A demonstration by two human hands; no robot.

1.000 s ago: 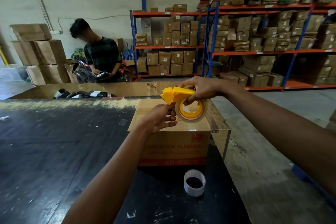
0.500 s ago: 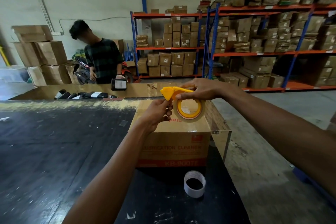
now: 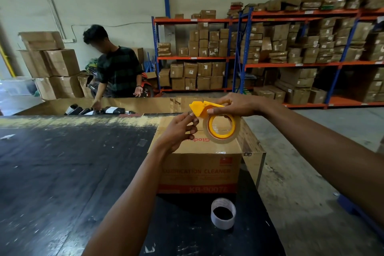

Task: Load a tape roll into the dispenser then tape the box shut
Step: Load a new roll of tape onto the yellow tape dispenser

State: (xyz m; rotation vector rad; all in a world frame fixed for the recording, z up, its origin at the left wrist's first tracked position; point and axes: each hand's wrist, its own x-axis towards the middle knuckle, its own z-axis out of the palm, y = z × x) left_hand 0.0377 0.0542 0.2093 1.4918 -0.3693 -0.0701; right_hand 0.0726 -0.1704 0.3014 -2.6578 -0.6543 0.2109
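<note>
A yellow tape dispenser [image 3: 200, 107] with a clear tape roll [image 3: 221, 131] seated on its hub hangs above a closed cardboard box [image 3: 199, 164]. My right hand [image 3: 236, 105] grips the dispenser from above, thumb against the roll. My left hand [image 3: 179, 129] pinches at the front of the dispenser, just under its yellow blade guard, where the tape end would be; the tape end itself is too thin to make out. The box stands on a black table [image 3: 62, 172] near its right edge.
An empty white tape core [image 3: 223, 213] stands on the table in front of the box. Another person [image 3: 118, 70] reaches into a long cardboard tray [image 3: 62, 106] of dark items beyond the table. Shelves of cartons [image 3: 270, 52] line the back wall. Concrete floor lies to the right.
The dispenser and both hands have shifted slightly; my left fingers have closed in under the blade guard. The person behind has bent forward and reached into the tray.
</note>
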